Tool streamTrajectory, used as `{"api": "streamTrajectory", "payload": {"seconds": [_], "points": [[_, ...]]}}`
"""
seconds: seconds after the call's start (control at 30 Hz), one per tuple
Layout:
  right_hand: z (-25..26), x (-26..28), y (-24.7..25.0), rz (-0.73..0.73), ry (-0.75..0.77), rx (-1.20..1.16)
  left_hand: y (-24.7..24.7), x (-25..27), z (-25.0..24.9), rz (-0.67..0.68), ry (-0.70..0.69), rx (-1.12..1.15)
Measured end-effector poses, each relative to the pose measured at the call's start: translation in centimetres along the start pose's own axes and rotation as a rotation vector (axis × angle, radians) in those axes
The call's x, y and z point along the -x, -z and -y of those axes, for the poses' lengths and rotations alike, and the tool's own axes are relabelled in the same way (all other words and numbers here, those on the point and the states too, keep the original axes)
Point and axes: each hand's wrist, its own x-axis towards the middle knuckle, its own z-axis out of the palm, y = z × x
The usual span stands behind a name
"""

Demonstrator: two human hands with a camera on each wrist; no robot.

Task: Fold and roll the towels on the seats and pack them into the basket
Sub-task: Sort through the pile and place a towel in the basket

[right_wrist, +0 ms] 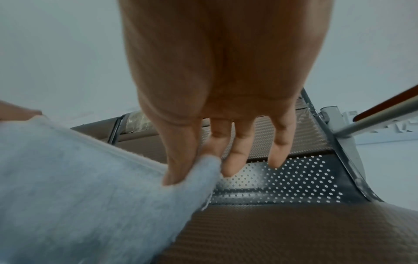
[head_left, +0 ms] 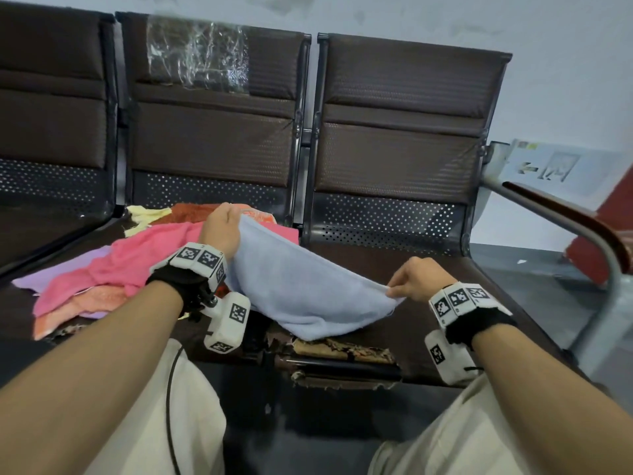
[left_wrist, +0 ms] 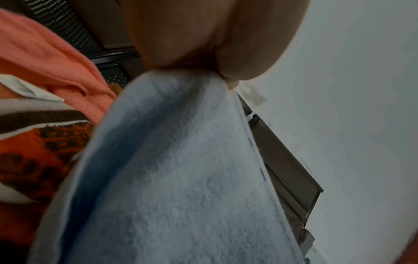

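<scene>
A light blue towel (head_left: 301,289) hangs stretched between my two hands above the gap between the middle and right seats. My left hand (head_left: 224,228) grips its far corner over the towel pile. My right hand (head_left: 407,281) pinches the near corner between thumb and forefinger, the other fingers hanging loose. The left wrist view shows the blue towel (left_wrist: 181,178) dropping from my left hand (left_wrist: 203,44). In the right wrist view my right hand (right_wrist: 203,157) holds the blue towel (right_wrist: 79,187) over the brown seat. No basket is in view.
A pile of towels lies on the middle seat: pink (head_left: 137,262), lilac (head_left: 65,272), orange patterned (head_left: 195,212) and pale yellow (head_left: 147,214). The right seat (head_left: 445,269) is bare brown padding. A metal armrest (head_left: 561,217) bounds it at right. The seat's front edge is torn (head_left: 342,351).
</scene>
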Motion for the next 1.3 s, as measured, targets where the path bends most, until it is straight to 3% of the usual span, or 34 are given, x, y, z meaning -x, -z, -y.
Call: {"api": "streamTrajectory", "payload": {"seconds": [0.13,0.3,0.43,0.6,0.77,0.9,1.1,1.3], "points": [[0.2,-0.1,0.1,-0.194,0.114,-0.084,0.2,0.2,0.3,-0.025,0.002,-0.02],[-0.1,-0.4,1.5,-0.525,-0.087,-0.528,0.0,0.6,-0.4,-0.039,-0.06,0.01],[1.3,-0.6,4.3,-0.79,-0.136,-0.818,-0.5,0.6,-2.8,-0.083,-0.075,0.125],[2.3,0.4,10.1,-1.043,-0.15,-0.945,2.5,-1.0,-8.2,-0.225,-0.22,0.238],[3.9,1.7,16.5,-1.232,-0.016,-0.887,6.1,-3.0,-12.6,-0.35,-0.418,0.224],[4.0,0.7,16.7,-1.196,-0.086,-0.847,4.8,-4.1,-12.1,-0.307,-0.342,0.221],[0.8,-2.5,10.7,-0.992,-0.274,-0.825,0.3,-4.7,-7.7,-0.167,-0.12,0.295],[-1.3,-5.4,5.1,-0.821,-0.36,-0.838,-4.2,-5.1,-3.0,-0.115,-0.064,0.195]]}}
